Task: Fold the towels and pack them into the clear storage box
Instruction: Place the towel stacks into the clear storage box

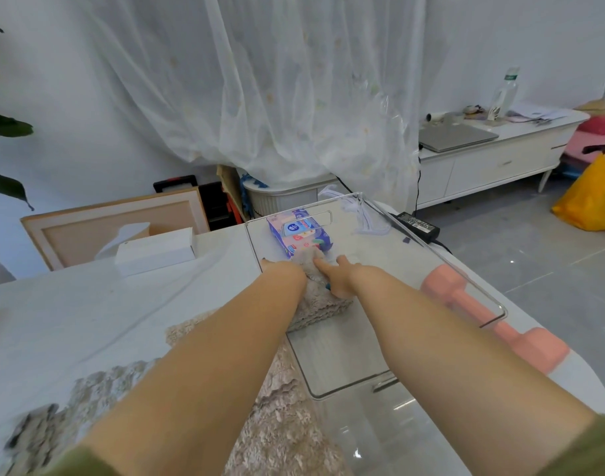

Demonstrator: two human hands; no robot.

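Note:
A folded beige towel (323, 309) lies inside the clear storage box (493, 305), near its left wall. Both my forearms reach into the box. My left hand (282, 269) rests on the towel's left side, with its fingers hidden behind the wrist. My right hand (333, 274) holds the towel's far right edge: two fingers point forward on top and the others curl at its side. Two unfolded towels lie on the table under my arms, a beige fluffy one (277, 427) and a grey-and-white one (53, 420).
A blue and pink packet (299, 235) sits by the box's far wall. A pink dumbbell (521, 338) lies right of the box, and a white tissue box (155, 250) stands at the left. A black power adapter (419, 223) is at the table's far edge.

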